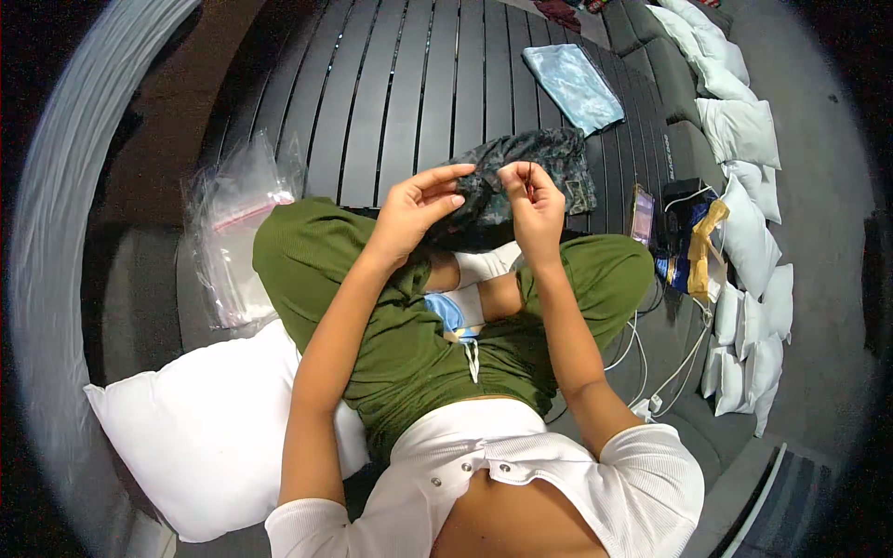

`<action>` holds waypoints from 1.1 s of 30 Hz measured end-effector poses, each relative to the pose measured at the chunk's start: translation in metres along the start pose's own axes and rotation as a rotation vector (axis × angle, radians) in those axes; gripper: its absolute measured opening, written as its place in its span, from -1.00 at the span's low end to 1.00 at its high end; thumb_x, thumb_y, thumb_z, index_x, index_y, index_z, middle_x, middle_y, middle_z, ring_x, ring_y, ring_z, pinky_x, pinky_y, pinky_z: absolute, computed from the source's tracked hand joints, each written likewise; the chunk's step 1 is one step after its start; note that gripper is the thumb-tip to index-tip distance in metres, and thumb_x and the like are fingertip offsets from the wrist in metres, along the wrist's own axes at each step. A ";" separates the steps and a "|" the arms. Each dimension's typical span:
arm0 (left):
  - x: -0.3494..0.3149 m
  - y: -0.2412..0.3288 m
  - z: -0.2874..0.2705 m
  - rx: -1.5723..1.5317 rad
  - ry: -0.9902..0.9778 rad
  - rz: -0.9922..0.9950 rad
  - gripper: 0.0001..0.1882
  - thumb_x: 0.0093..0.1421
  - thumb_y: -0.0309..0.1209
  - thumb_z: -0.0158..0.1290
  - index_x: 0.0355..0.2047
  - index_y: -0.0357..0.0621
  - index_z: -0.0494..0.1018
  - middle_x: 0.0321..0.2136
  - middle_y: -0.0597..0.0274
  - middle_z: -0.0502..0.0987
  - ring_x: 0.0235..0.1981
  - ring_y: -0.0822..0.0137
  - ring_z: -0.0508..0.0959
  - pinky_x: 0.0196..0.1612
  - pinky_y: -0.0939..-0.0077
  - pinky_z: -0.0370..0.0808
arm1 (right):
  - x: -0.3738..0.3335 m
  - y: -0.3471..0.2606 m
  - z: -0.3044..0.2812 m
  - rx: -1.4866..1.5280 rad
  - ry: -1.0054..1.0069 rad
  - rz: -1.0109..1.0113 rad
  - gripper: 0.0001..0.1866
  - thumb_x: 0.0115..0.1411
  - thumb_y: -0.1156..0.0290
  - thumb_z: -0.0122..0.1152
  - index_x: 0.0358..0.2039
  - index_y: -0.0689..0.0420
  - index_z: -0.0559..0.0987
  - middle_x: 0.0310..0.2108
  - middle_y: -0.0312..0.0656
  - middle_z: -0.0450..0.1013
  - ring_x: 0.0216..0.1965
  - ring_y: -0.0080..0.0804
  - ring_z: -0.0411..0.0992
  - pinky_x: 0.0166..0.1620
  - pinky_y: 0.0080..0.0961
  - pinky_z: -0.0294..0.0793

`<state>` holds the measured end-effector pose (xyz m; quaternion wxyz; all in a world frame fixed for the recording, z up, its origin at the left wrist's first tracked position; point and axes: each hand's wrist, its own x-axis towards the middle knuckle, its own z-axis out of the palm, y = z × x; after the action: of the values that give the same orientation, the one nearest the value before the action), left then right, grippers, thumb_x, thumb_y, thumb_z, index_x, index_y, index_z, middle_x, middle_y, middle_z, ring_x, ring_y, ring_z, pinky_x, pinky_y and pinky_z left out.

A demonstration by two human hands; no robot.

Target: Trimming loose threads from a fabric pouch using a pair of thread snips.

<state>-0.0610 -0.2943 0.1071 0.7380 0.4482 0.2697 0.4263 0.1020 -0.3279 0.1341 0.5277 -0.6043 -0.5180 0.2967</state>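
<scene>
A dark camouflage-patterned cloth (558, 166) lies bunched in front of my crossed legs, partly on the slatted black table (391, 102). Above its left part is my left hand (419, 209), with thumb and index finger apart and no object visible between them. My right hand (537, 206) is raised over the middle of the cloth, its thumb and fingers pinched together. A thin dark line shows at those fingertips, too fine to name. Whether either hand touches the cloth is unclear.
Clear plastic bags (237, 251) lie left of my knee, above a white pillow (214, 418). A folded light-blue cloth (574, 88) rests farther off on the table. To the right are a phone (642, 216), white cables (684, 363) and several small white pillows (744, 251).
</scene>
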 end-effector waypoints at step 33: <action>0.001 -0.003 -0.001 -0.152 -0.032 -0.055 -0.51 0.03 -0.66 -0.03 0.04 -0.28 0.25 -0.01 0.20 0.34 -0.02 0.44 0.35 0.04 0.59 0.28 | -0.008 0.001 -0.010 -0.405 -0.181 -0.089 -0.68 0.05 0.18 0.15 -0.45 0.19 0.36 -0.68 -0.16 0.32 -0.66 -0.32 0.33 -0.56 -0.48 0.28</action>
<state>-0.0603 -0.2939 0.1045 0.7856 0.3901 0.2368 0.4178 0.1095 -0.3384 0.1347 0.3594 -0.6455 -0.6383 0.2162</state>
